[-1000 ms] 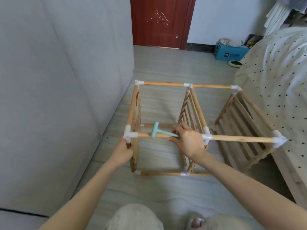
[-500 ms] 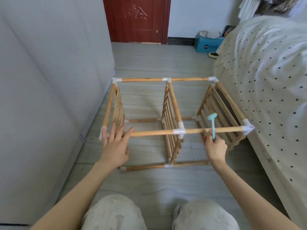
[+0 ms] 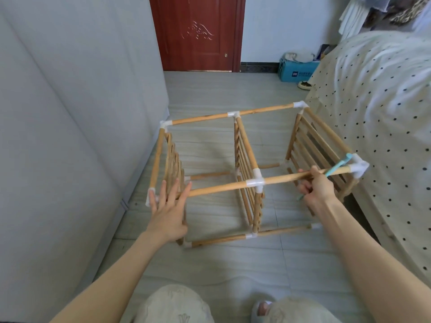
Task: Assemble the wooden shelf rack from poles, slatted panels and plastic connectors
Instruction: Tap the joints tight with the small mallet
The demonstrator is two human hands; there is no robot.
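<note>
The wooden shelf rack [image 3: 240, 145] lies on its side on the floor, its poles joined by white plastic connectors and three slatted panels standing upright. My left hand [image 3: 169, 206] presses flat with straight fingers against the near left corner of the frame. My right hand [image 3: 318, 190] grips the handle of a small teal mallet [image 3: 338, 167]. The mallet's head is at the near right corner connector [image 3: 359, 167]. A middle connector [image 3: 255, 181] joins the near top pole to the centre panel.
A grey wall [image 3: 70, 136] runs close along the rack's left side. A bed with a dotted cover [image 3: 377, 117] flanks the right side. A red door [image 3: 198, 33] and a blue box [image 3: 297, 72] stand at the back. My knees show at the bottom edge.
My right hand has swung the mallet down and to the right, from upright to its head at the near right corner connector. The left hand stays flat on the left corner.
</note>
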